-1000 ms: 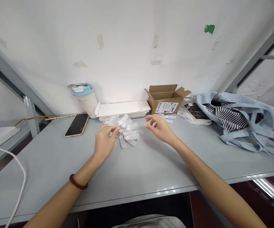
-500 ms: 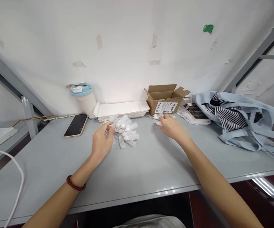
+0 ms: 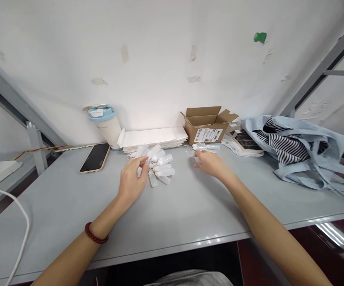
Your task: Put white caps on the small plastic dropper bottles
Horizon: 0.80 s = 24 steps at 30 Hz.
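Several small translucent white bottles with thin loops [image 3: 164, 172] lie in a pile on the grey table [image 3: 172, 222]. My left hand [image 3: 132, 178] is at the pile's left side, thumb and fingers curled close together; what they hold, if anything, is too small to tell. A smaller group of the same bottles [image 3: 212, 147] lies in front of the cardboard box. Just before this group, my right hand [image 3: 210, 163] has its fingers bent together at a small bottle that they partly hide.
Behind the pile is a stack of white paper sheets [image 3: 150, 137], beside a blue-lidded cup [image 3: 109, 129] and a phone [image 3: 96, 158]. An open cardboard box [image 3: 209, 127] stands behind my right hand. Rightward are a dark packet [image 3: 245, 141] and a blue cloth bag [image 3: 333, 143].
My left hand has shifted slightly right, its thumb and fingers closer together. My right hand has drawn a little left and nearer to me, uncovering bottles by the box.
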Tool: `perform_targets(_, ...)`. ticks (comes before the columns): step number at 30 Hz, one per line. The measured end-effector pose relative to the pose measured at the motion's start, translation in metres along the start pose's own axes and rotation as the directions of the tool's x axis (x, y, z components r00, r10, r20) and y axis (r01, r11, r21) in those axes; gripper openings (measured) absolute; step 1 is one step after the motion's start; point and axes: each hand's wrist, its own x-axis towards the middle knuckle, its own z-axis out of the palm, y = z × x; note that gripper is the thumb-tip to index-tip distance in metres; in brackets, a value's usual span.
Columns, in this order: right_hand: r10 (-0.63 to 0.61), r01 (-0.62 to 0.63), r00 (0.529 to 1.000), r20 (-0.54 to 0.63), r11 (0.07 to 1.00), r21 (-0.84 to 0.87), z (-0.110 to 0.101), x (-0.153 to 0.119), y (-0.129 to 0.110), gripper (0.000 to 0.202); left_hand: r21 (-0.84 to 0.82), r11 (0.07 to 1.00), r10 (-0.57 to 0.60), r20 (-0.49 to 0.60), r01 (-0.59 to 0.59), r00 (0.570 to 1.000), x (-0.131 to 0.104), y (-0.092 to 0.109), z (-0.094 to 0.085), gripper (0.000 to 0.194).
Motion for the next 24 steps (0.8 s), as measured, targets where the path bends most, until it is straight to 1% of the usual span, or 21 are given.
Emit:
perform_targets(6, -0.06, 0.061, 0.998, -0.026, 0.998, 0.032, 0.0053, 0.0006, -0.0035, 0.021, 0.004, 0.996, 0.089, -0.031, -0.089, 0.996, -0.0014, 0.0035, 0.0007, 0.021)
perform_targets(9, -0.092, 0.095, 0.995, -0.036, 0.991, 0.093, 0.0058, 0.0003, -0.0039, 0.019, 0.019, 0.993, 0.12, -0.036, -0.119, 0.992, -0.0011, 0.0038, 0.0011, 0.02)
perform_targets(17, -0.139, 0.145, 0.989, -0.041, 0.951, 0.274, 0.0083, -0.0007, -0.0037, 0.016, 0.028, 0.987, 0.156, -0.019, -0.155, 0.988, -0.0019, 0.0033, 0.0013, 0.02)
perform_targets(20, -0.164, 0.183, 0.983, -0.083, 0.926, 0.33, 0.009, -0.0019, -0.0044, 0.014, 0.026, 0.986, 0.166, -0.007, -0.166, 0.986, -0.0022, 0.0044, 0.0008, 0.02)
perform_targets(24, -0.184, 0.238, 0.969, -0.163, 0.868, 0.435, 0.0056, -0.0054, -0.0088, 0.009, 0.018, 0.981, 0.193, -0.007, -0.192, 0.981, -0.0024, 0.0056, 0.0008, 0.019)
